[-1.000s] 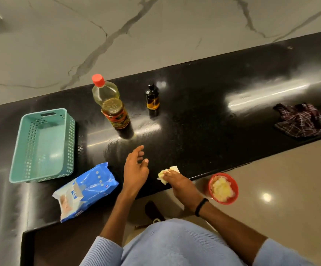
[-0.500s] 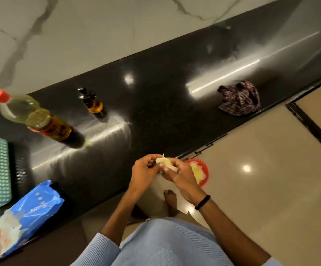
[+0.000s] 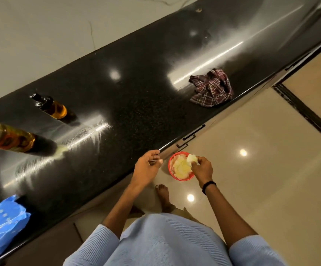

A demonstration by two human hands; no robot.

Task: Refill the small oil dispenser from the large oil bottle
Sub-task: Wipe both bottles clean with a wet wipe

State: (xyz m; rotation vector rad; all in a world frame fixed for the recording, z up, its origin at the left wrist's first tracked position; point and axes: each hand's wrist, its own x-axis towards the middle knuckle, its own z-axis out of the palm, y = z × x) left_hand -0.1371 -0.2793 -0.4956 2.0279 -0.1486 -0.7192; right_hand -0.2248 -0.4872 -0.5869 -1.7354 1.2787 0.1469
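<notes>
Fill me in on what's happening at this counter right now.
A person stands at the black counter. Their right hand holds a crumpled tissue over a red bin on the floor; the left hand rests at the counter edge. The large oil bottle and small oil dispenser stand untouched, with a checked cloth further along.

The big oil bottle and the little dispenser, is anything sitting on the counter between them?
Nothing visible does. The large oil bottle and small dispenser stand apart on the black counter with only bare surface between them; the checked cloth lies far off.
</notes>
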